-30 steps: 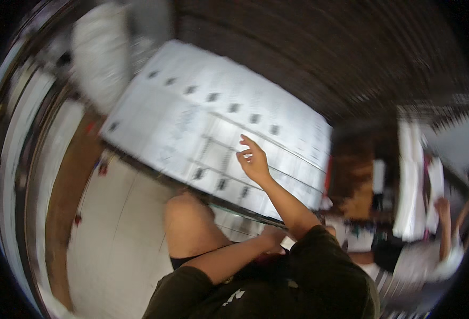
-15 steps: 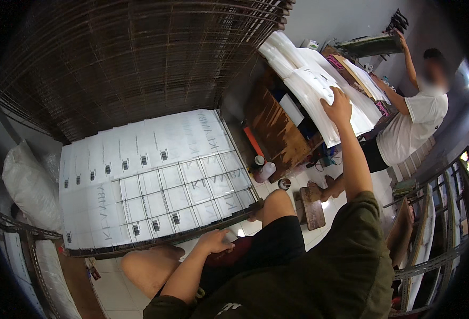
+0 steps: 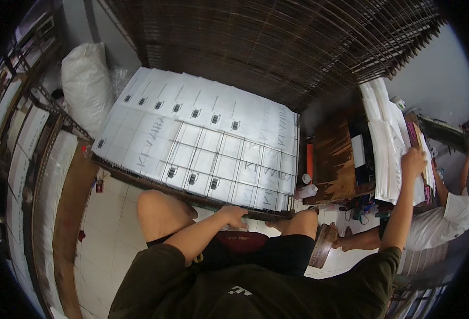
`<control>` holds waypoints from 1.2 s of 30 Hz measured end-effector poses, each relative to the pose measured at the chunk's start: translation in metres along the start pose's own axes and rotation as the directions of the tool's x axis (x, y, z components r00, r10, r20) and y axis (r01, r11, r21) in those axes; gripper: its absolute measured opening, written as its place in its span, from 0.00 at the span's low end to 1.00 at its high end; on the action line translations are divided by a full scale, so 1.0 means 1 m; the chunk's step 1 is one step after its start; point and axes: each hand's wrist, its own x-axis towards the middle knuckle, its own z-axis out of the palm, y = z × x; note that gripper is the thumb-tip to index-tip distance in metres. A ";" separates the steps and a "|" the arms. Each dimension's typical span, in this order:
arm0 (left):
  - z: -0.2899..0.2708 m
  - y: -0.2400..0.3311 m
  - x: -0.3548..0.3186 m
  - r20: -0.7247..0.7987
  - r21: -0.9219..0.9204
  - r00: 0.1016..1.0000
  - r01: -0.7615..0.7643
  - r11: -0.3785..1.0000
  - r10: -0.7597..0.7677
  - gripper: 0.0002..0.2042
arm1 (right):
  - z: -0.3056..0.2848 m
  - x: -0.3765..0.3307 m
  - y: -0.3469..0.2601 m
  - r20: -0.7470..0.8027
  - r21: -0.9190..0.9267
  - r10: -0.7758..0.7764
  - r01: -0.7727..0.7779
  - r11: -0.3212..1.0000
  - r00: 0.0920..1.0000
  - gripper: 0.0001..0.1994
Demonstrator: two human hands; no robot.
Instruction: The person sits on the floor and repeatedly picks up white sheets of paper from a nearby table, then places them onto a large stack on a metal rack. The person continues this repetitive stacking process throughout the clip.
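Note:
My right hand reaches out to the stack of white sheets at the right, its fingers bent and closed at the edge of a sheet; the fingertips are partly hidden. My left hand is low over my lap, close to the front edge of the wire rack. Its fingers are loosely apart and hold nothing. White printed sheets with dark lettering and small dark marks lie overlapping in rows on and under the rack's wires.
Many raised wire racks tilt up behind. A worn wooden board, a pale bottle and a low wooden stool are at the right. A co-worker sits beyond the stack. A bulky white plastic sack and shelving stand left.
The view has swung right, so the rack and stack appear at new places. My right hand's spread fingers have drawn together on the stack. My left hand is nearer the rack's front edge.

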 end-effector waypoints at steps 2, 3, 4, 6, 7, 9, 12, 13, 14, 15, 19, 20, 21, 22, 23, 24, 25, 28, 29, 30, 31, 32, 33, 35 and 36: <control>0.003 -0.007 0.002 -0.008 -0.015 1.000 0.008 1.000 -0.008 0.38 | -0.010 0.030 0.027 0.251 0.021 0.144 -0.154 0.988 0.957 0.09; 0.004 -0.008 0.001 -0.029 -0.014 1.000 0.006 1.000 -0.006 0.39 | -0.004 0.042 0.047 0.147 0.005 0.238 -0.241 0.971 0.960 0.10; 0.001 -0.007 0.000 -0.015 -0.031 1.000 -0.002 1.000 0.001 0.39 | -0.039 0.050 0.055 0.128 0.034 0.289 -0.295 0.955 0.949 0.11; -0.005 -0.006 -0.004 0.015 -0.062 1.000 0.003 0.998 -0.002 0.40 | -0.084 0.072 0.079 0.160 0.188 0.307 -0.335 0.923 0.938 0.15; -0.003 -0.007 -0.003 -0.022 -0.049 0.999 -0.029 0.998 0.028 0.39 | -0.068 0.090 0.106 0.099 0.214 0.308 -0.323 0.922 0.946 0.17; -0.010 -0.004 -0.006 -0.001 -0.066 1.000 -0.019 0.998 0.019 0.39 | -0.045 0.122 0.137 -0.014 0.500 0.236 -0.198 0.843 0.972 0.19; -0.022 0.000 -0.017 0.000 -0.076 1.000 -0.004 0.997 0.004 0.39 | -0.092 0.132 0.100 -0.141 0.906 0.136 0.073 0.417 0.981 0.18; -0.023 0.000 -0.021 -0.001 -0.074 1.000 0.003 0.997 -0.003 0.39 | -0.104 0.134 0.086 -0.207 0.950 0.109 0.173 0.260 0.972 0.17; -0.021 -0.002 -0.020 -0.011 -0.075 1.000 0.004 0.997 -0.005 0.39 | -0.105 0.144 0.079 -0.167 0.954 0.077 0.141 0.264 0.983 0.16; -0.017 -0.004 -0.017 -0.022 -0.076 1.000 0.005 0.997 -0.007 0.39 | -0.104 0.157 0.074 -0.128 0.957 0.045 0.111 0.269 0.991 0.15; 0.002 -0.014 -0.009 0.022 -0.095 0.998 0.058 0.994 -0.056 0.37 | -0.174 0.153 -0.011 -0.027 1.000 -0.284 0.028 0.001 0.958 0.17; -0.001 -0.011 -0.009 0.088 -0.118 0.993 0.083 0.990 -0.073 0.36 | -0.192 0.148 -0.030 0.016 0.998 -0.405 -0.042 -0.055 0.914 0.20; -0.006 -0.009 -0.016 0.157 -0.149 0.981 0.138 0.979 -0.114 0.36 | -0.196 0.143 -0.063 -0.007 0.995 -0.500 -0.046 -0.093 0.866 0.22; -0.011 -0.004 -0.023 0.230 -0.167 0.965 0.165 0.972 -0.124 0.35 | -0.208 0.131 -0.085 -0.020 0.994 -0.576 -0.049 -0.103 0.817 0.24; -0.019 0.003 -0.031 0.226 -0.129 0.969 0.132 0.983 -0.101 0.34 | -0.228 0.118 -0.100 -0.020 0.994 -0.639 -0.053 -0.096 0.769 0.26; -0.011 0.000 -0.025 0.220 -0.110 0.970 0.133 0.985 -0.107 0.34 | -0.259 0.099 -0.114 -0.002 0.988 -0.707 -0.108 -0.111 0.707 0.31; 0.004 -0.007 -0.014 0.210 -0.097 0.969 0.153 0.984 -0.130 0.35 | -0.291 0.076 -0.138 0.035 0.977 -0.713 -0.175 -0.125 0.701 0.32; 0.012 -0.007 -0.013 0.271 -0.054 0.936 0.247 0.968 -0.224 0.33 | -0.353 0.037 -0.175 -0.086 0.989 -0.860 -0.063 -0.135 0.503 0.33; 0.021 -0.007 -0.007 0.312 -0.056 0.921 0.264 0.963 -0.235 0.32 | -0.372 0.027 -0.185 -0.137 0.986 -0.898 -0.030 -0.165 0.417 0.34; 0.027 -0.007 -0.002 0.355 -0.056 0.903 0.280 0.958 -0.243 0.32 | -0.385 0.018 -0.197 -0.230 0.968 -0.913 -0.014 -0.249 0.338 0.34; 0.030 -0.007 0.001 0.399 -0.059 0.883 0.293 0.954 -0.246 0.31 | -0.402 0.007 -0.206 -0.253 0.963 -0.924 -0.014 -0.268 0.287 0.34; 0.029 -0.005 0.003 0.443 -0.053 0.862 0.300 0.953 -0.247 0.30 | -0.416 0.001 -0.212 -0.268 0.960 -0.932 -0.017 -0.281 0.245 0.34; 0.029 -0.004 0.006 0.486 -0.049 0.838 0.310 0.950 -0.248 0.29 | -0.425 -0.001 -0.219 -0.308 0.950 -0.923 0.022 -0.311 0.232 0.34; 0.028 -0.007 0.011 0.511 -0.083 0.831 0.303 0.949 -0.221 0.28 | -0.440 -0.007 -0.236 -0.406 0.912 -0.881 0.043 -0.409 0.243 0.34; 0.027 -0.009 0.012 0.520 -0.105 0.828 0.304 0.947 -0.208 0.27 | -0.445 -0.009 -0.245 -0.468 0.878 -0.844 0.028 -0.478 0.263 0.34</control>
